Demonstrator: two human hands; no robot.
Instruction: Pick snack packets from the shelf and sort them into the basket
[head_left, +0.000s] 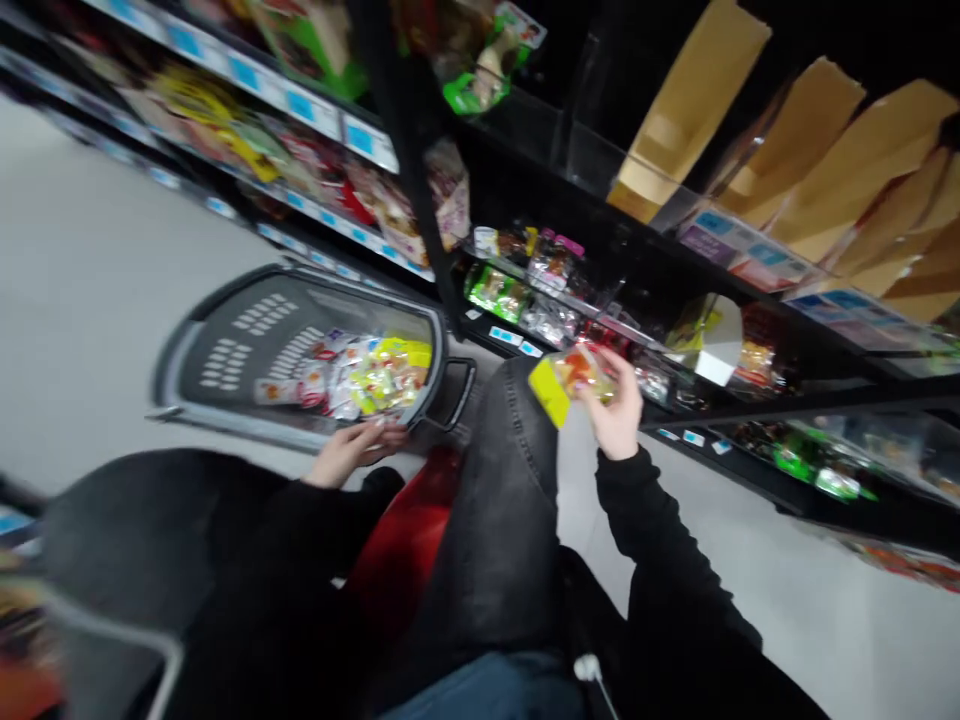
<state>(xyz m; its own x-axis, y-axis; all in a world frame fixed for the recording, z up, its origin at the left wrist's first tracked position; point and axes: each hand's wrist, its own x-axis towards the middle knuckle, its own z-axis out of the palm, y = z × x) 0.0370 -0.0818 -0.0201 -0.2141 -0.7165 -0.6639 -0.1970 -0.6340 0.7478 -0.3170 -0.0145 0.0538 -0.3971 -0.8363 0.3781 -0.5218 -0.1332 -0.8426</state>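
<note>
My right hand (616,405) pinches a small clear snack packet (581,372) with a yellow end and orange-red contents. It is held beside my right knee, in front of the lowest shelf. On the floor to the left stands a grey shopping basket (217,330) with slotted sides. My left hand (364,440) is closed at its near rim, fingers together; the hidden fingertips make the grip hard to see. Inside the basket lie several packets: yellow-green ones (394,375) at the right end and white-and-red ones (300,388) further left.
Dark shelving runs diagonally across the back, holding bagged snacks (495,290) low down and brown cardboard display boxes (817,140) above. A black shelf upright (412,140) stands behind the basket. My bent leg (510,500) lies between my hands. Pale floor (90,250) shows at left.
</note>
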